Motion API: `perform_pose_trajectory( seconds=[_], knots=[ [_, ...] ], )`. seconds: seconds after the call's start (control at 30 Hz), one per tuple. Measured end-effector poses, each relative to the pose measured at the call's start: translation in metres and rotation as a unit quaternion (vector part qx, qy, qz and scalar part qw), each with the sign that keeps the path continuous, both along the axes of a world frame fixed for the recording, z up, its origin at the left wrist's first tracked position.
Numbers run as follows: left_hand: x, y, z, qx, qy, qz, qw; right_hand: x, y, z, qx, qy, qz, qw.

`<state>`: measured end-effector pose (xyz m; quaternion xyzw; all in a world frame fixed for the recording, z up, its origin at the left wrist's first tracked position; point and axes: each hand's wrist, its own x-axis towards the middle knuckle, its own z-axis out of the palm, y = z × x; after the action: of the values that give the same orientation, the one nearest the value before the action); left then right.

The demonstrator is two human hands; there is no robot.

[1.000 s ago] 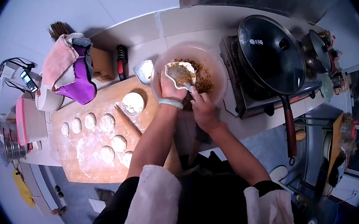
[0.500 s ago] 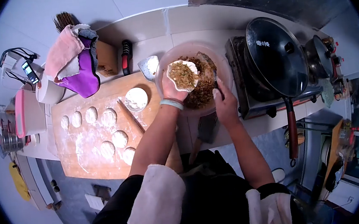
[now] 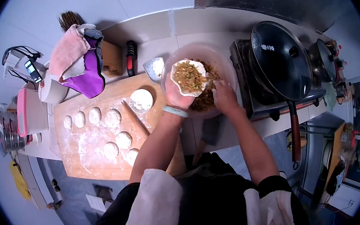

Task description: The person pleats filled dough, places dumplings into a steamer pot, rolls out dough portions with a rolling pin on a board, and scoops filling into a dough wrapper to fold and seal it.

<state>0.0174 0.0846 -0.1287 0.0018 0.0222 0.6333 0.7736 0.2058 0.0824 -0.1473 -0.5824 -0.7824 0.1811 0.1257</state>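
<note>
In my left hand (image 3: 177, 97) lies a round dough wrapper (image 3: 200, 66), cupped in the palm over a pinkish translucent bowl (image 3: 223, 55). Chopped brown-green filling (image 3: 188, 76) is heaped on the wrapper. My right hand (image 3: 226, 97) is closed around the handle of a spoon, its end at the right edge of the filling; most of the spoon is hidden by the fingers and the angle. Below the wrapper, loose filling mix (image 3: 205, 100) sits in the bowl. Several floured dough rounds (image 3: 112, 118) rest on a wooden board (image 3: 83, 161) to the left.
On the board are a rolling pin (image 3: 136, 120) and a small bowl of flour (image 3: 141, 100). A lidded pan (image 3: 281, 66) sits on the stove at right. Near the counter's front edge is a cleaver (image 3: 211, 131). A metal scoop (image 3: 155, 68) stands left of the bowl.
My right hand has brought the spoon up from the mix to the filling on the wrapper. The heap on the wrapper looks larger. The whole view has shifted slightly.
</note>
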Motion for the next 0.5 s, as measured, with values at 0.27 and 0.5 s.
perform_pose_trajectory(
  seconds=[0.27,0.5],
  knots=[
    [0.035,-0.01,0.033,0.087,0.233,0.105,0.963,-0.086,-0.017,0.001,-0.221,0.832,-0.201,0.468],
    [0.038,-0.009,0.033,0.052,0.11,0.079,0.989,-0.086,-0.014,0.008,-0.217,0.828,-0.24,0.458]
  ],
)
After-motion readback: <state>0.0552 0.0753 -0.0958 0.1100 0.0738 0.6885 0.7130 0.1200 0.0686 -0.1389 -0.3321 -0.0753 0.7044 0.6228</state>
